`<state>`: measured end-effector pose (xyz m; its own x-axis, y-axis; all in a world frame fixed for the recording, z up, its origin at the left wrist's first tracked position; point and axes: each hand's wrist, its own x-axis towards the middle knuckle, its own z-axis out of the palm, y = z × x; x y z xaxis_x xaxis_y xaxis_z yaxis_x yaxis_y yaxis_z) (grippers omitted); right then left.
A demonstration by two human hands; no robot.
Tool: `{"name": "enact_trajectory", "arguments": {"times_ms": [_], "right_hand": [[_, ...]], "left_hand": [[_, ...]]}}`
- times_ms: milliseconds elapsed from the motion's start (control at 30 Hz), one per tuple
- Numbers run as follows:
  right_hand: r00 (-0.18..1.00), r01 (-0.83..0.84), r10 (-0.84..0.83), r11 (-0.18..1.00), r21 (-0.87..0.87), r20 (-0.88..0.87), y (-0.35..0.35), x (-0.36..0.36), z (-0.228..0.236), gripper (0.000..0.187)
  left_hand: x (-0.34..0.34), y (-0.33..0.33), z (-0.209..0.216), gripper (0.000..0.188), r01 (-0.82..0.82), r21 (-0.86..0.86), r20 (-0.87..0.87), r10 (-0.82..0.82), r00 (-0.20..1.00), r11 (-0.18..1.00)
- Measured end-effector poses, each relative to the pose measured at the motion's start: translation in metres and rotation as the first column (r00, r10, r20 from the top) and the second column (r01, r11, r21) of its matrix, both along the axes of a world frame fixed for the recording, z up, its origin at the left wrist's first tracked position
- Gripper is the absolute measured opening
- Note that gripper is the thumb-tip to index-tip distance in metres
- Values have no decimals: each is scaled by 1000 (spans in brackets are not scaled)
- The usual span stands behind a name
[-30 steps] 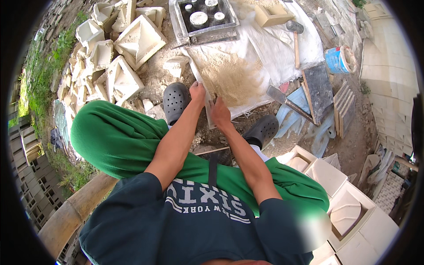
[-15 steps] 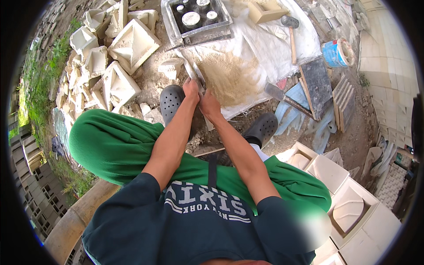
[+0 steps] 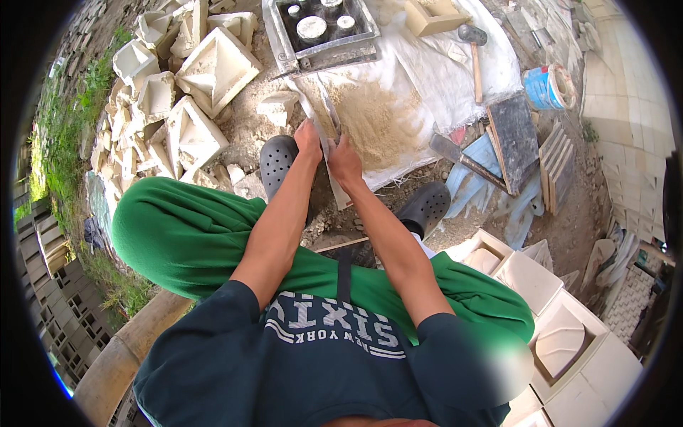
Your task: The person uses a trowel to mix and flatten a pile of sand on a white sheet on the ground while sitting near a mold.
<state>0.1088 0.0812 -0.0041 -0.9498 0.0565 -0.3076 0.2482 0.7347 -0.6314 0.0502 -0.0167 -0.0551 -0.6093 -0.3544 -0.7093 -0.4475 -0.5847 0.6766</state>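
Observation:
My left hand (image 3: 308, 136) is closed on the near left edge of a long flat strip (image 3: 309, 98), pale and dusty like a board. It lies between my feet, pointing toward the black mould. In my right hand (image 3: 344, 161) is a narrow, grey metal-looking bar (image 3: 329, 107), gripped at its near end and lying along the strip's right side. Its exact kind is not clear. Just right of both hands, a heap of sandy powder (image 3: 377, 121) lies on a white sheet (image 3: 455, 78). Beyond the strip sits a dark box mould (image 3: 327, 62) with round pale-topped posts inside.
Broken cream-coloured castings (image 3: 192, 135) are piled at the left. A mallet (image 3: 475, 60), a tan block mould (image 3: 434, 20), a blue bucket (image 3: 548, 87) and dark boards (image 3: 514, 146) lie to the right. Cream moulded blocks (image 3: 562, 341) stand at the lower right.
My right hand has moved slightly up and right with the bar, which now lies further along the strip's right side. My left hand has barely shifted.

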Motion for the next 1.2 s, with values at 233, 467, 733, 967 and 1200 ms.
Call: {"name": "enact_trajectory", "arguments": {"times_ms": [233, 467, 733, 967, 1200], "right_hand": [[999, -28, 28, 1000, 14, 16, 9, -3, 3, 36], [993, -78, 75, 997, 25, 94, 1, -14, 4, 37], [997, -50, 49, 999, -16, -58, -1, -2, 3, 41], [994, -92, 93, 996, 7, -49, -2, -8, 6, 42], [996, -89, 88, 996, 27, 28, -6, -22, 15, 43]], "left_hand": [[1, 9, 17, 30, -36, 42, -37, 37, 999, 998], [-4, 6, 13, 34, -30, -66, 36, 32, 999, 997], [-3, 3, 9, 40, -25, 7, 0, 25, 1000, 1000], [-10, 0, 1, 42, -109, -10, -15, 109, 994, 994], [-9, 1, 4, 45, -53, -38, 10, 53, 999, 998]]}}
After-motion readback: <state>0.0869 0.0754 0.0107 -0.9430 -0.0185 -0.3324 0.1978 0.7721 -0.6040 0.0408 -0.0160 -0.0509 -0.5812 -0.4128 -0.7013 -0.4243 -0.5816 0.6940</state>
